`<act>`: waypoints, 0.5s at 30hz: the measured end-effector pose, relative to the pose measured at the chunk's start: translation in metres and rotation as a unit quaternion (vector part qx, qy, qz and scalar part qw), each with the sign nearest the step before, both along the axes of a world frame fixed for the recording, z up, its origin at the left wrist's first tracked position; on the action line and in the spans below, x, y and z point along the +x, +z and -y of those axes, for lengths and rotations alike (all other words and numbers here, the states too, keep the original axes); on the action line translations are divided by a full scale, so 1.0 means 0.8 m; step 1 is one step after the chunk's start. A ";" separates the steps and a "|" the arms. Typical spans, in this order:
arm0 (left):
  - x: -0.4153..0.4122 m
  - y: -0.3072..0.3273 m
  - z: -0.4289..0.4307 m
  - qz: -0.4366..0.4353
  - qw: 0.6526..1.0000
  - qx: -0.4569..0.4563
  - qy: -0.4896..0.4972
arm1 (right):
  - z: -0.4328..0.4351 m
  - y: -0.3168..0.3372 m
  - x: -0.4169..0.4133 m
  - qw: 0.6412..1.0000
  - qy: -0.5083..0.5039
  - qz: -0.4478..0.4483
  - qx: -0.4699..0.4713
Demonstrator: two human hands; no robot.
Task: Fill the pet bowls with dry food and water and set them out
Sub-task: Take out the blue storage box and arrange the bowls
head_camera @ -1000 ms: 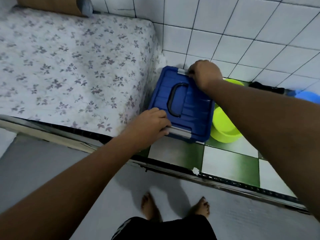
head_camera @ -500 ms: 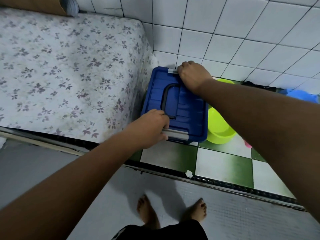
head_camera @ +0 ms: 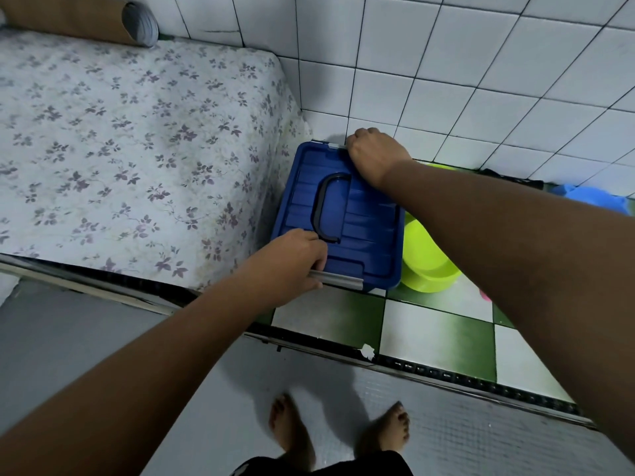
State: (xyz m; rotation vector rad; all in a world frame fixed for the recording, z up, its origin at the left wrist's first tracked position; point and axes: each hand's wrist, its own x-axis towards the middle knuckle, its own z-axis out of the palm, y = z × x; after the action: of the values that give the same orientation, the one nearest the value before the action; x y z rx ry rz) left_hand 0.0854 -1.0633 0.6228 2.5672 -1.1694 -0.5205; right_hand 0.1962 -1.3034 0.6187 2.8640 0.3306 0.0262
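We stand in a corner with white wall tiles (head_camera: 446,80) in the upper right of the frame and a green and white checkered floor (head_camera: 436,334) in the lower right. A mattress (head_camera: 120,149) with a flower print fills the upper left, and a rolled brown bolster (head_camera: 86,18) lies at its top edge.

There is only the head view. In the centre sits one blue storage box (head_camera: 343,221), lid on, with a black handle (head_camera: 326,207) flat on the lid. Our left hand (head_camera: 295,266) is curled around the grey latch (head_camera: 336,280) on the near edge. Our right hand (head_camera: 376,154) is closed in a fist over the far latch (head_camera: 335,145), by the wall.

Compared with a second ago, both hands keep the same places on the two latches; only our head came a little lower and nearer. The near latch seems slightly swung away from the box. We judge that the box, probably with the dry food, is about to be opened, so filling is not yet begun.

We count one lime green bowl (head_camera: 426,262), empty, touching the right side of the box. One blue thing (head_camera: 598,197) is at the right edge, maybe a second bowl; we cannot tell. A small pink object (head_camera: 484,295) is mostly hidden under our right arm. Two bare feet (head_camera: 292,431) are at the bottom.
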 end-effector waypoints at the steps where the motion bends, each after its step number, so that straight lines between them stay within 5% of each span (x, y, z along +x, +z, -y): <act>1: -0.002 -0.002 -0.001 0.012 1.000 -0.009 -0.004 | 0.000 0.000 0.002 1.000 -0.007 -0.003 0.011; 9: -0.021 -0.035 -0.013 0.179 0.978 -0.099 -0.031 | 0.012 -0.010 0.014 0.986 -0.071 -0.038 0.145; 15: -0.022 -0.046 -0.018 0.195 0.975 -0.094 -0.037 | 0.018 -0.015 0.001 0.967 -0.112 -0.026 0.227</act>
State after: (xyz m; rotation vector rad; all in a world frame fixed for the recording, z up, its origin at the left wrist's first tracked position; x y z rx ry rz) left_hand 0.0677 -1.0492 0.5864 2.5324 -1.3666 0.0893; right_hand 0.1968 -1.3182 0.6066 3.3443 0.0021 -0.0203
